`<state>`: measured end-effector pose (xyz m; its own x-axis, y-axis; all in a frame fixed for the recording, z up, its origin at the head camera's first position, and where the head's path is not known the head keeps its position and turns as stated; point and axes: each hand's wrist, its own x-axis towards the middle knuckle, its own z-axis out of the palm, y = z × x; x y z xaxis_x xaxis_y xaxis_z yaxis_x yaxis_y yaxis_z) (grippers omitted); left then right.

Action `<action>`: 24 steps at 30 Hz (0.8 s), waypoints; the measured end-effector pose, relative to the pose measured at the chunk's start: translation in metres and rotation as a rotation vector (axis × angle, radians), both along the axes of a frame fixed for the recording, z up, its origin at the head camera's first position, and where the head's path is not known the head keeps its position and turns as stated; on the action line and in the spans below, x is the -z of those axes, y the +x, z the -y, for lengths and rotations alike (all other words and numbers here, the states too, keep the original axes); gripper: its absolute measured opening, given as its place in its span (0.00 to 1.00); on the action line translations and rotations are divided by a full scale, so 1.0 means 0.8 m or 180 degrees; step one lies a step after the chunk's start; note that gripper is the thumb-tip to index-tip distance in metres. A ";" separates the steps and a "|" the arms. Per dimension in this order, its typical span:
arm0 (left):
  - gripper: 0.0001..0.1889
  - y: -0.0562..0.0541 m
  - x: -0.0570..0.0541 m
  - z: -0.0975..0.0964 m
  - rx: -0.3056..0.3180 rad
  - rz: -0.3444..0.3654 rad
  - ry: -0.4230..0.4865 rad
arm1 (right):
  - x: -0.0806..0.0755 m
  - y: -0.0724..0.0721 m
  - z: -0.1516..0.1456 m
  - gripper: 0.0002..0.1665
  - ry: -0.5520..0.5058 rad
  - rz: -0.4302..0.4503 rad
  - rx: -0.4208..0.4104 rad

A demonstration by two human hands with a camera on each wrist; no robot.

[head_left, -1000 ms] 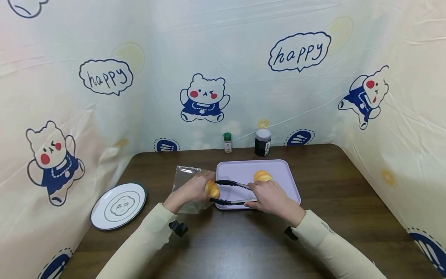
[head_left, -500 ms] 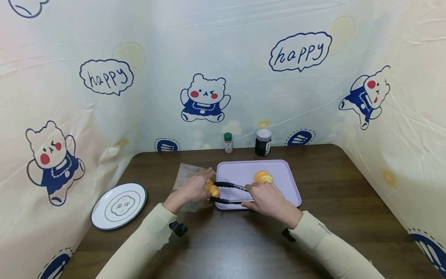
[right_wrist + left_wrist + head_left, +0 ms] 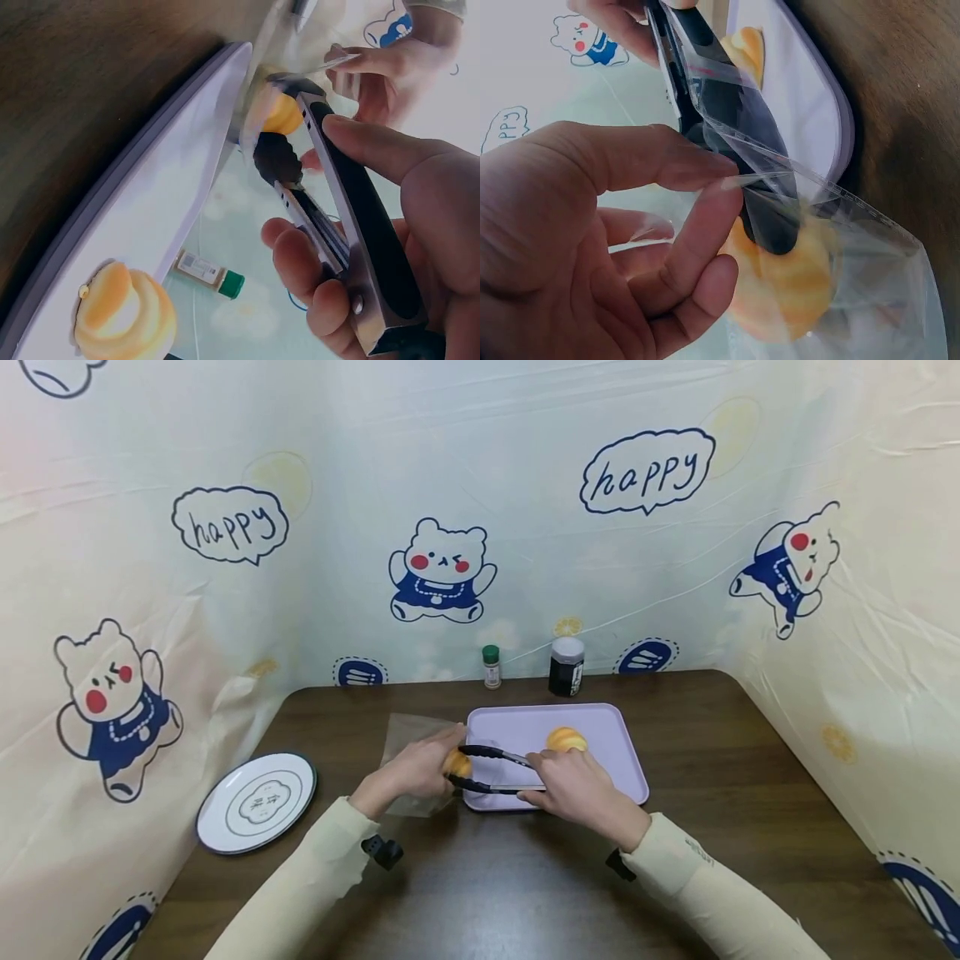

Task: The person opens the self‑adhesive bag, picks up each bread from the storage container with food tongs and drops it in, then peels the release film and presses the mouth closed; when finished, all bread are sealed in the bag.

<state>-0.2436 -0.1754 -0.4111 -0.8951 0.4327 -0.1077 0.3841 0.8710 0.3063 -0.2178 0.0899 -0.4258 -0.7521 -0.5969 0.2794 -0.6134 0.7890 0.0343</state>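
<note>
My left hand point(image 3: 420, 766) pinches the edge of a clear plastic bag point(image 3: 885, 277) between thumb and index finger, left of the lilac tray point(image 3: 615, 777). My right hand point(image 3: 585, 789) grips a pair of metal tongs point(image 3: 364, 225) with black tips. Those tips stand on either side of a golden bread roll point(image 3: 780, 300) at the bag's mouth. Seen from the left wrist, the roll and one tong tip lie behind the clear film. How far the roll is inside the bag I cannot tell. A second bread roll point(image 3: 566, 739) rests on the tray.
A white plate point(image 3: 225, 810) with a dark rim lies at the table's left edge. At the back stand a small green-capped bottle point(image 3: 491, 668) and a dark jar point(image 3: 566, 668) with a pale lid. A printed cloth point(image 3: 525, 568) hangs behind the table.
The right hand and tongs have shifted slightly left. Left-hand fingers have moved at the bag's edge, and more of the roll is hidden behind that hand. The second roll has stayed put.
</note>
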 end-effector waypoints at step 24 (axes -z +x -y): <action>0.52 0.001 0.006 -0.010 0.0036 -0.0033 0.0051 | -0.003 -0.004 0.003 0.32 0.0188 -0.0286 -0.0176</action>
